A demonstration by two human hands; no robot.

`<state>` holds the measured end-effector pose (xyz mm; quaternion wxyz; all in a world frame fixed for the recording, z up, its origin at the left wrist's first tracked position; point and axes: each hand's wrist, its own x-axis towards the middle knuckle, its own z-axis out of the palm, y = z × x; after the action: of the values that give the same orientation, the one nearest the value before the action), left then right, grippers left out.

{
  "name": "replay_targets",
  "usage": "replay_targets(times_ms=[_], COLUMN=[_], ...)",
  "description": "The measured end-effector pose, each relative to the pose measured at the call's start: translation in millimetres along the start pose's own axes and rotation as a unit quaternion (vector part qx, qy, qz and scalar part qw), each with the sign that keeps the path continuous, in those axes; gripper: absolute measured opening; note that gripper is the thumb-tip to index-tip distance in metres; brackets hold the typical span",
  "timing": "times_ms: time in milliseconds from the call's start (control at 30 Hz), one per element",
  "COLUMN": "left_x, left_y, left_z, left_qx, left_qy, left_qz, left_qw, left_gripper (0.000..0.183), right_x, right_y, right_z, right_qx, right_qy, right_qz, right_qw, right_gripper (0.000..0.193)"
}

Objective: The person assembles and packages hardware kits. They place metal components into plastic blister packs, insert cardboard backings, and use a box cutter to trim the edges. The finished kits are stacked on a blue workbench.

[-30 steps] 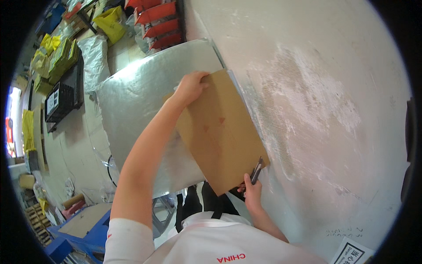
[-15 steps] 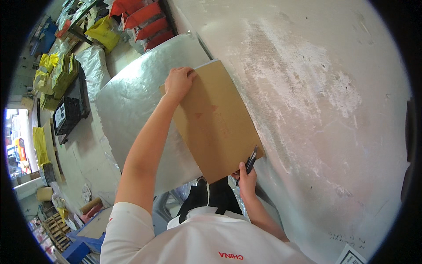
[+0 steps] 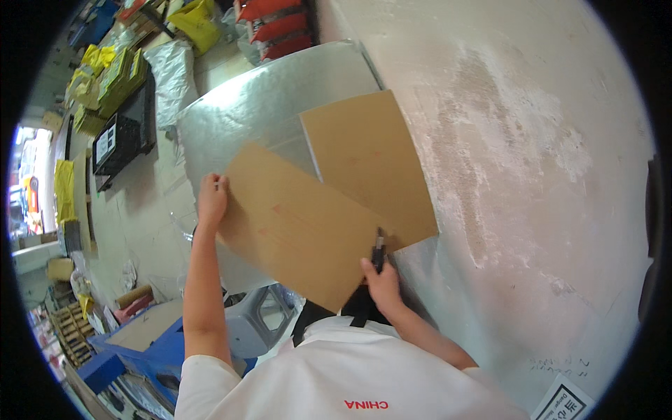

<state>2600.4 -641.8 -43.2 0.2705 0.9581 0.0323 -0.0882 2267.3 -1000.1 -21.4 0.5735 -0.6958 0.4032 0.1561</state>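
My left hand [image 3: 213, 199] grips the far left edge of a brown cardboard sheet [image 3: 294, 224], which is turned at a slant in front of me. My right hand [image 3: 383, 285] is closed round a black utility knife [image 3: 379, 253], its metal tip pointing away from me. That hand is at the sheet's near right corner; whether its fingers also pinch the cardboard is hidden. Another brown cardboard piece [image 3: 378, 154] rests on the silvery table [image 3: 245, 105], partly covered by the sheet in my hands. A pale layer shows along its left edge.
A whitish, scuffed wall-like surface [image 3: 504, 175] borders the table on the right. Near my left side stands a grey plastic stool [image 3: 259, 322]. On the floor to the left are a black crate [image 3: 117, 143] and yellow-green stacks [image 3: 120, 84]. Red bags [image 3: 280, 28] lie beyond the table.
The upper cardboard sheet has swung left and turned, uncovering the piece beneath it. My left hand has come left and nearer with it. The knife remains in my right hand.
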Motion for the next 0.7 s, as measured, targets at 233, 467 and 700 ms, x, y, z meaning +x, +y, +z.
replay_targets(times_ms=[233, 467, 700], left_x=[18, -104, -119], left_y=[-89, 3, 29], left_z=[-38, 8, 16], left_qx=[0.137, 0.242, 0.159], left_qy=[0.051, 0.023, 0.082], left_qz=[-0.034, 0.159, 0.197], left_qw=[0.989, 0.957, 0.964], left_gripper=[0.031, 0.045, 0.048], right_x=[-17, -17, -38], right_y=[-8, -12, 11], right_z=[127, 124, 40], right_qx=[0.013, 0.039, 0.088], right_qy=[-0.119, -0.172, -0.018], right_qz=[0.005, 0.029, 0.084], right_qw=[0.993, 0.984, 0.992], right_gripper=[0.051, 0.042, 0.039])
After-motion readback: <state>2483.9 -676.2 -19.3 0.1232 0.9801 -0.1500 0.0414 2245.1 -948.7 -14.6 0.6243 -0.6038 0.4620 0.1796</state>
